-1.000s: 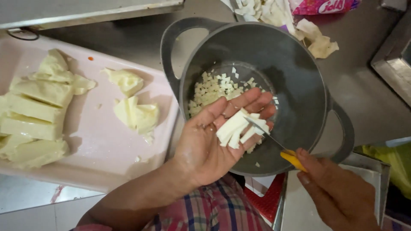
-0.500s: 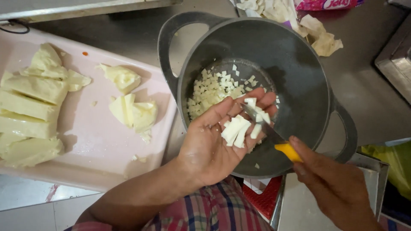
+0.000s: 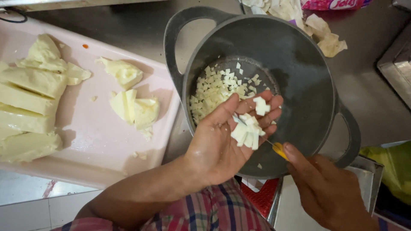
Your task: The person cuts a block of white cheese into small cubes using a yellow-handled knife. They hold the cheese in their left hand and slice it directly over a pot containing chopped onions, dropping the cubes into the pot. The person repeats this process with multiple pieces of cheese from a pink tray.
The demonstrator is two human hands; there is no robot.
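Note:
My left hand (image 3: 222, 141) is cupped palm up over the near side of a dark grey two-handled pot (image 3: 308, 81). It holds several pale strips and small cubes (image 3: 248, 130) of a white-yellow food. My right hand (image 3: 325, 188) grips a small yellow-handled knife (image 3: 277, 149) whose thin blade lies across the strips on my left palm. Many small pale cubes (image 3: 216, 90) lie on the pot's bottom. To the left, a pink cutting board (image 3: 85, 137) carries large pale yellow slabs (image 3: 25, 102) and smaller cut chunks (image 3: 135, 109).
Pale peelings (image 3: 299, 13) and a pink packet (image 3: 334, 4) lie beyond the pot on the grey steel counter (image 3: 372, 90). A steel tray edge (image 3: 398, 64) is at the right, a yellow-green bag (image 3: 389, 167) lower right, a red item (image 3: 263, 196) under the pot's near edge.
The knife has cut the strips on my left palm into shorter pieces, and a few cubes now sit near my fingertips. My right hand has moved slightly closer to the left palm.

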